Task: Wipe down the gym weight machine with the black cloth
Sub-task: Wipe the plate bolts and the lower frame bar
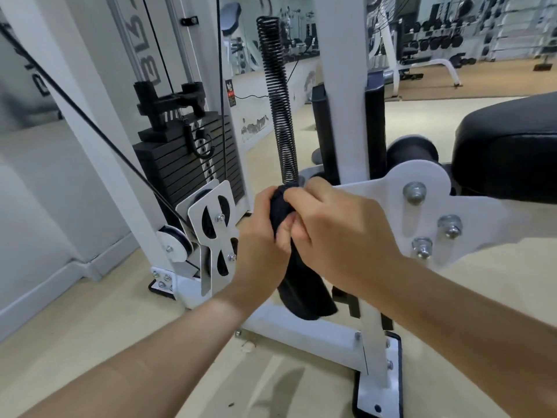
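While both hands (304,233) clamp the black cloth (301,285), a coiled spring (278,104) stands just behind

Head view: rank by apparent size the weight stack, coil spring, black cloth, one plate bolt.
1. weight stack
2. coil spring and black cloth: too close to rank, the cloth is nearer and partly hidden by the hands
3. plate bolt
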A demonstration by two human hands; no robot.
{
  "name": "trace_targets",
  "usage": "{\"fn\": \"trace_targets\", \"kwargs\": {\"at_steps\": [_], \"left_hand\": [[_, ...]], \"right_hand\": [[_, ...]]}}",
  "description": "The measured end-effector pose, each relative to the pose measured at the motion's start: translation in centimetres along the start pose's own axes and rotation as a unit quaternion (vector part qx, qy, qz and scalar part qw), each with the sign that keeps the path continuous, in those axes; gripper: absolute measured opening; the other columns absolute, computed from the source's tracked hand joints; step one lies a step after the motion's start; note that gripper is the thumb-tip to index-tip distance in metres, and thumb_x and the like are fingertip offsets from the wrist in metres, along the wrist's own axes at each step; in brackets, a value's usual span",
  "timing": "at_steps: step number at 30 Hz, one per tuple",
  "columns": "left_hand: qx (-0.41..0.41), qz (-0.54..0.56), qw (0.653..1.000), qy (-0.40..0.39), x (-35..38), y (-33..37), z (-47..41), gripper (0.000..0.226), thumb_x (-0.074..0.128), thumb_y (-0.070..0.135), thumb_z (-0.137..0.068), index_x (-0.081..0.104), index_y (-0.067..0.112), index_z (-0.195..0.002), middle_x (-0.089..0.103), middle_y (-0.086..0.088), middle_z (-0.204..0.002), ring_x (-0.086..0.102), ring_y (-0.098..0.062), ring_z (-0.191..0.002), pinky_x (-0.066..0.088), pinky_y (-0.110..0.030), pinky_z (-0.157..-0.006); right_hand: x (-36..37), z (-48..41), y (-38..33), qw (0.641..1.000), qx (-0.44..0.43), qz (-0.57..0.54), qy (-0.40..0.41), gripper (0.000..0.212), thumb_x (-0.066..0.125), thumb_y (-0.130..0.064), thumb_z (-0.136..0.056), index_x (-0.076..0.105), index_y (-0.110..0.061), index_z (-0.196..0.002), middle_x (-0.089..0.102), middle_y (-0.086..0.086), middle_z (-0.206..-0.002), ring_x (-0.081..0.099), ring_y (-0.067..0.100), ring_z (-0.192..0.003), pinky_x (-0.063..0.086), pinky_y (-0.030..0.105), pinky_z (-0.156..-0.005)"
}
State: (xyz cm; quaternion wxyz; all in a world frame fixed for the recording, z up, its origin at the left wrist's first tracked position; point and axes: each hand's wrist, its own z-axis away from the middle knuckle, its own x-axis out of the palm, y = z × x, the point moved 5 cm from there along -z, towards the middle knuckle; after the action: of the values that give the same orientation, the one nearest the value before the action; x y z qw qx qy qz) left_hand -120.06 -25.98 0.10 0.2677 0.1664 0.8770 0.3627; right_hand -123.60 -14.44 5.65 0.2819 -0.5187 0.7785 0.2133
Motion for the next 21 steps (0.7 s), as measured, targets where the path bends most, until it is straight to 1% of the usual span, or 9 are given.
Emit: {"fn": "trace_targets", "kwargs": {"at_steps": [2,4,8,11,13,16,18,19,21], "left_hand": [[0.1,-0.113,0.988,-0.017,-0.8,0.5,-0.4,0.039,0.05,0.028,-0.096,0.045,0.022,-0.134,0.067,0.004,-0.09,0.062,-0.016,-0.077,0.049,-0.03,-0.071],[0.213,-0.223,0.949,-0.059,-1.5,1.0,-0.8,0.039,0.042,0.038,-0.099,0.041,0.02,-0.134,0.063,0.004,-0.075,0.058,-0.016,-0.06,0.045,-0.025,-0.056],[0.261,-0.3,0.914,-0.079,-2.5,1.9,-1.3,0.045,0.034,0.044,-0.1,0.047,0.014,-0.132,0.056,0.006,-0.061,0.05,-0.012,-0.052,0.039,-0.02,-0.051],[0.288,-0.375,0.879,-0.06,-3.5,2.5,-1.2,0.046,0.025,0.043,-0.103,0.058,0.014,-0.12,0.059,0.0,-0.056,0.056,-0.019,-0.045,0.042,-0.026,-0.042],[0.253,-0.331,0.909,-0.031,-4.6,3.5,-1.6,0.025,0.042,0.03,-0.101,0.06,0.023,-0.116,0.066,0.004,-0.069,0.062,-0.016,-0.06,0.046,-0.025,-0.054],[0.099,-0.063,0.993,0.026,-4.6,4.5,-2.9,0.029,0.061,0.006,-0.091,0.068,0.02,-0.115,0.071,0.007,-0.093,0.064,-0.002,-0.084,0.049,-0.015,-0.078],[0.025,-0.016,0.999,0.017,-3.1,4.5,-3.2,0.018,0.064,0.018,-0.091,0.072,0.017,-0.107,0.067,-0.006,-0.093,0.061,-0.009,-0.088,0.05,-0.022,-0.079],[0.072,-0.13,0.989,0.018,-2.7,4.9,-3.1,0.022,0.062,0.029,-0.09,0.073,0.019,-0.107,0.06,-0.006,-0.093,0.055,-0.014,-0.092,0.048,-0.029,-0.081],[0.186,-0.328,0.926,-0.012,-1.6,5.4,-2.7,0.032,0.057,0.034,-0.09,0.069,0.022,-0.117,0.047,-0.002,-0.093,0.044,-0.018,-0.087,0.045,-0.036,-0.074]], "right_hand": [[1.3,1.1,0.4,0.999,0.035,-0.027,-0.026,0.031,0.047,-0.015,-0.086,0.062,-0.015,-0.113,0.054,0.001,-0.087,0.045,0.021,-0.05,0.043,0.032,-0.039],[2.0,2.2,0.5,0.996,0.048,-0.076,-0.019,0.042,0.044,-0.01,-0.085,0.057,-0.015,-0.124,0.051,0.002,-0.093,0.046,0.024,-0.049,0.045,0.033,-0.037],[2.2,3.8,1.1,0.976,0.114,-0.179,0.05,0.051,0.054,0.005,-0.077,0.054,-0.013,-0.125,0.045,0.006,-0.101,0.051,0.02,-0.058,0.051,0.034,-0.047],[2.7,5.6,1.5,0.95,0.173,-0.246,0.087,0.036,0.054,0.004,-0.08,0.052,-0.016,-0.11,0.045,-0.002,-0.099,0.054,0.017,-0.061,0.053,0.034,-0.051],[3.3,6.6,0.9,0.94,0.177,-0.267,0.115,0.024,0.053,-0.003,-0.083,0.043,-0.021,-0.096,0.042,-0.006,-0.09,0.05,0.009,-0.061,0.049,0.025,-0.048],[5.0,7.7,-0.4,0.897,0.24,-0.355,0.113,0.016,0.052,-0.026,-0.086,0.037,-0.027,-0.082,0.04,-0.013,-0.073,0.045,0.008,-0.058,0.044,0.025,-0.049],[6.3,7.8,-1.5,0.82,0.354,-0.442,0.08,0.016,0.055,-0.042,-0.083,0.043,-0.032,-0.081,0.05,-0.007,-0.063,0.052,0.012,-0.056,0.05,0.037,-0.053],[6.7,7.8,-2.2,0.755,0.413,-0.505,0.068,0.016,0.059,-0.044,-0.083,0.047,-0.034,-0.084,0.058,-0.003,-0.065,0.057,0.015,-0.057,0.052,0.04,-0.055],[7.1,7.7,-3.7,0.606,0.491,-0.623,0.06,0.016,0.067,-0.033,-0.087,0.052,-0.036,-0.091,0.068,-0.003,-0.074,0.065,0.023,-0.062,0.053,0.031,-0.051]]}}
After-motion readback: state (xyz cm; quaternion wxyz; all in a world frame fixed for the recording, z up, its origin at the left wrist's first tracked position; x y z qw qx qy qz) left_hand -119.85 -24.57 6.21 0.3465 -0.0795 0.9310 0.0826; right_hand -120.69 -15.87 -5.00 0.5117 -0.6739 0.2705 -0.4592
